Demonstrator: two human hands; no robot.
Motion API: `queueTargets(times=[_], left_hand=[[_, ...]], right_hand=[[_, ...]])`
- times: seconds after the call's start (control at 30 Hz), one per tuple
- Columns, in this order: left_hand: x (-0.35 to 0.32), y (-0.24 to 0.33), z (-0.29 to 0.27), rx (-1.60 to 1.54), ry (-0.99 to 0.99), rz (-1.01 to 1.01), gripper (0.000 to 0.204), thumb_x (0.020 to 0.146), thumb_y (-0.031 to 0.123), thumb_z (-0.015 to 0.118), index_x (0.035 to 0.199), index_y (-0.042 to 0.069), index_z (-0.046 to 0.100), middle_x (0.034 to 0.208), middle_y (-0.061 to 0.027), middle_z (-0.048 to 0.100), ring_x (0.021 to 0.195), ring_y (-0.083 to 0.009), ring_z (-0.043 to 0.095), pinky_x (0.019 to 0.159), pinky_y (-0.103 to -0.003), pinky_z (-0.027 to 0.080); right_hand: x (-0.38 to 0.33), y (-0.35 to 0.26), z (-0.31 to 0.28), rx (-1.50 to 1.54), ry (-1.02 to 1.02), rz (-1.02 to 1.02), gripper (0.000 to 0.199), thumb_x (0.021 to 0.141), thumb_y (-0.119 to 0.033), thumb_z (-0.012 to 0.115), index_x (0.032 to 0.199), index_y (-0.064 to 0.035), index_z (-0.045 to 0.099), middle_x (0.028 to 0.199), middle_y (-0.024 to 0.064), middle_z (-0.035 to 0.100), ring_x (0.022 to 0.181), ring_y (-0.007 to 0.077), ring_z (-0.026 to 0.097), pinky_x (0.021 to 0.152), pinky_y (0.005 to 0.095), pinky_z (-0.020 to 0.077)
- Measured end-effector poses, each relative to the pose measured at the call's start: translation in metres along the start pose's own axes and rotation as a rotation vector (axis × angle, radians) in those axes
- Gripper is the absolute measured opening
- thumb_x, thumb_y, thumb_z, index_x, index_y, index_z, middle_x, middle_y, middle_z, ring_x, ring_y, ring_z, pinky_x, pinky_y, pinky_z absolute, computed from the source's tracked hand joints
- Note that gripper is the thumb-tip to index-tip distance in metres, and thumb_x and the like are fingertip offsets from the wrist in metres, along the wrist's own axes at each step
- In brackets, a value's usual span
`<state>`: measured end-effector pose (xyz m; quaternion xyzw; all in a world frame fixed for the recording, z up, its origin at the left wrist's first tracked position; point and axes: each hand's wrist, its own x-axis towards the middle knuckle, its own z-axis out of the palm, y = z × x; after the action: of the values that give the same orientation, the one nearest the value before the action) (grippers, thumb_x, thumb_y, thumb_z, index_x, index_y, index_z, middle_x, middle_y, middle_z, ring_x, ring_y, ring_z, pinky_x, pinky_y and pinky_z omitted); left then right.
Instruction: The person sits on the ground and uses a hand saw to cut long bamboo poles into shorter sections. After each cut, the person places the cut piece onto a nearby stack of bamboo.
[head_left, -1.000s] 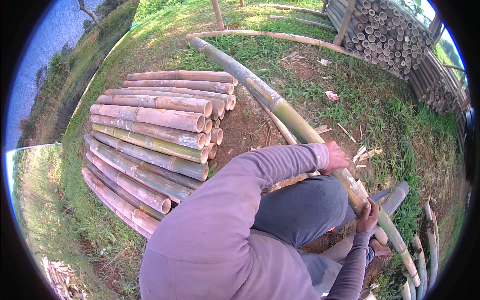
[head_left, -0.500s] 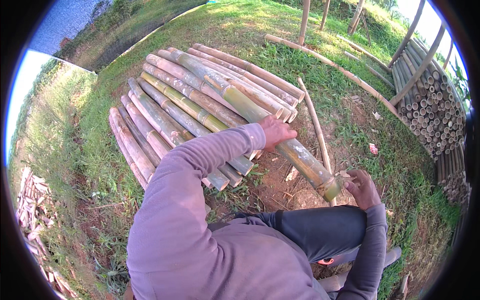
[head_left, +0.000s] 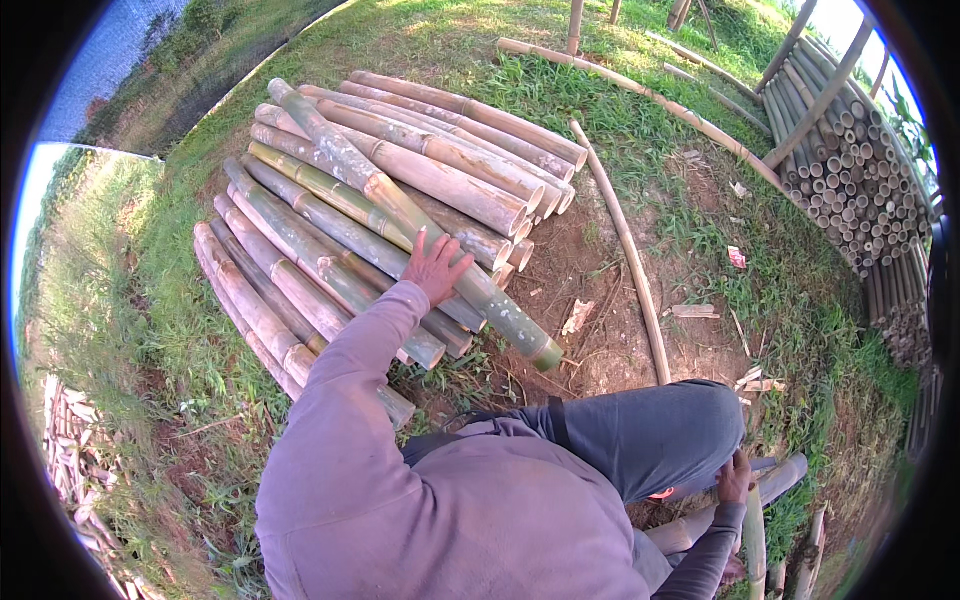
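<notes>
My left hand [head_left: 435, 268] lies with spread fingers on top of a greenish bamboo pole [head_left: 500, 318]. This pole rests slantwise across a pile of cut bamboo poles [head_left: 455, 165], its near end jutting past the pile toward my knee. Beside my right knee is my right hand [head_left: 735, 478], lowered close to the upper end of a pale green bamboo piece [head_left: 755, 530]. Its fingers are partly hidden, and I cannot tell whether they hold anything. A thicker bamboo length [head_left: 690, 530] lies by that hand, partly behind my forearm.
A large stack of bamboo [head_left: 865, 195] stands at the far right between upright posts. A thin pole [head_left: 630, 250] lies on the dirt right of the pile, a longer one [head_left: 650, 90] beyond it. Bamboo scraps [head_left: 75, 430] are heaped at left; chips [head_left: 695, 312] litter the ground.
The bamboo pole has shifted left and down onto the pile under my left hand. My right hand has left its near end and dropped beside my right knee.
</notes>
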<state>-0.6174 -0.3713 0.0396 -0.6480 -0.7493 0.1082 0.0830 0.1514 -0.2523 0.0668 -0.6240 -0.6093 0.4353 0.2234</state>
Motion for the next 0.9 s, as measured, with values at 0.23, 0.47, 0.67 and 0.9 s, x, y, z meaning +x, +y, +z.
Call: queueTargets(times=[0.23,0.47,0.67,0.9], left_hand=[[-0.030,-0.029,0.034,-0.110,-0.038,-0.245,0.069,0.092,0.044,0.080,0.152,0.027,0.050,0.160,-0.0094,0.043,0.156,-0.0301,0.034,0.130,-0.068,0.012],[-0.035,0.082,-0.021,-0.532,0.399,-0.144,0.085,0.079,0.041,0.083,0.151,0.014,0.047,0.157,-0.0161,0.041,0.154,-0.0387,0.032,0.129,-0.068,0.011],[0.007,0.229,-0.049,-0.690,0.252,-0.211,0.101,0.079,0.055,0.086,0.158,0.014,0.038,0.160,-0.0166,0.035,0.157,-0.0405,0.025,0.127,-0.069,0.010],[0.029,0.196,-0.052,-0.498,0.303,-0.243,0.102,0.075,0.045,0.088,0.160,0.018,0.038,0.163,-0.0161,0.035,0.159,-0.0393,0.024,0.128,-0.072,0.007]], right_hand=[[-0.080,0.098,0.040,-0.047,0.068,0.117,0.033,0.108,-0.026,0.068,0.120,0.0047,0.072,0.109,0.0109,0.076,0.101,0.0182,0.069,0.091,0.0346,0.0546],[-0.107,0.117,0.113,0.052,0.107,0.008,0.030,0.107,-0.024,0.070,0.117,0.0038,0.070,0.092,0.0068,0.073,0.085,0.0139,0.068,0.075,0.0298,0.0550],[-0.115,0.127,0.130,-0.139,0.098,0.071,0.031,0.104,-0.023,0.073,0.115,0.0053,0.070,0.091,0.0096,0.073,0.076,0.0148,0.066,0.071,0.0307,0.0537],[-0.143,0.132,0.119,-0.022,0.195,0.243,0.037,0.097,-0.029,0.078,0.116,0.0026,0.075,0.103,0.0206,0.079,0.097,0.0303,0.077,0.088,0.0416,0.0587]])
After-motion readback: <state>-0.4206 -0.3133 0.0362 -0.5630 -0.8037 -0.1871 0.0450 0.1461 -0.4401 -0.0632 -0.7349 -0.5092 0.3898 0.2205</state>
